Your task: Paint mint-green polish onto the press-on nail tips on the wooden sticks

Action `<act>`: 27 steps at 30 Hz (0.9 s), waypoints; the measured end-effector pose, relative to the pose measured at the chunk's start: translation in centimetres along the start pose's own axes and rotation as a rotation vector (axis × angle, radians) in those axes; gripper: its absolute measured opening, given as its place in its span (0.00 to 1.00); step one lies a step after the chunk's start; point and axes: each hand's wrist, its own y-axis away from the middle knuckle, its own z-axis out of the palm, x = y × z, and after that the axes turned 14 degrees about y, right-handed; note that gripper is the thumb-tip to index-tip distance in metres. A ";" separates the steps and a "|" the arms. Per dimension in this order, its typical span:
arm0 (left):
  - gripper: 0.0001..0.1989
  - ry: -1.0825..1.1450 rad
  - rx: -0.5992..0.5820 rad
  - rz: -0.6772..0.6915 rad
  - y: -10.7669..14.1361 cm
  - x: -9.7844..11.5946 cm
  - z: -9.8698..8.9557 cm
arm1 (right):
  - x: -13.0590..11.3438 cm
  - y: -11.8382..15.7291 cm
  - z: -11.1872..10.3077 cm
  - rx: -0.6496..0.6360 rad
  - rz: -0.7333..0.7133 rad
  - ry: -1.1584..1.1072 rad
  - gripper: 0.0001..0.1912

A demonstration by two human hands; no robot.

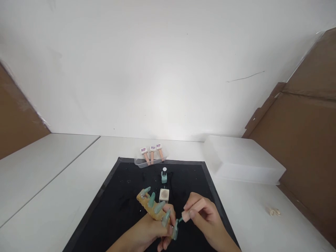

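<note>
In the head view, the left hand (152,229) grips a tan nail holder (151,210) above the black mat (123,185); the right hand (208,217) pinches a pink-handled polish brush (193,210), its green tip at the endmost teal false nail (175,231). Whether the bristles touch is hard to tell. A square white bottle (164,194) stands just beyond. Light, lengthwise strokes, with the holder braced still, would likely give an even coat.

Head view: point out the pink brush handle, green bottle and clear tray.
Pink brush handle (197,206), head view: middle of its side.
Green bottle (164,178), head view: front of its body.
Clear tray (142,165), head view: its near wall.
</note>
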 end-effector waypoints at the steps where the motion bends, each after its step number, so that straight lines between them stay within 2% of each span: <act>1: 0.11 -0.004 -0.001 0.004 0.0 0.0 0.0 | 0.1 0.0 -0.1 0.020 0.017 -0.004 0.11; 4: 0.10 -0.030 0.007 0.019 0.0 0.0 0.2 | 0.2 0.1 -0.2 0.021 -0.008 -0.059 0.11; 9: 0.11 -0.067 0.015 0.023 0.1 0.2 0.5 | -0.3 -0.1 0.0 -0.097 -0.057 -0.046 0.10; 13: 0.09 -0.068 0.029 0.018 0.1 0.0 0.3 | 0.1 0.0 -0.2 0.000 0.004 0.042 0.11; 16: 0.07 -0.065 0.023 0.022 0.0 -0.1 0.2 | 0.3 0.2 -0.4 0.041 0.007 -0.002 0.11; 22: 0.06 -0.090 0.037 0.021 -0.1 0.0 0.4 | -0.4 0.2 -0.1 -0.112 -0.077 -0.051 0.09; 27: 0.06 -0.092 0.042 0.016 -0.1 0.2 0.6 | 0.1 0.1 -0.1 0.007 -0.003 0.061 0.11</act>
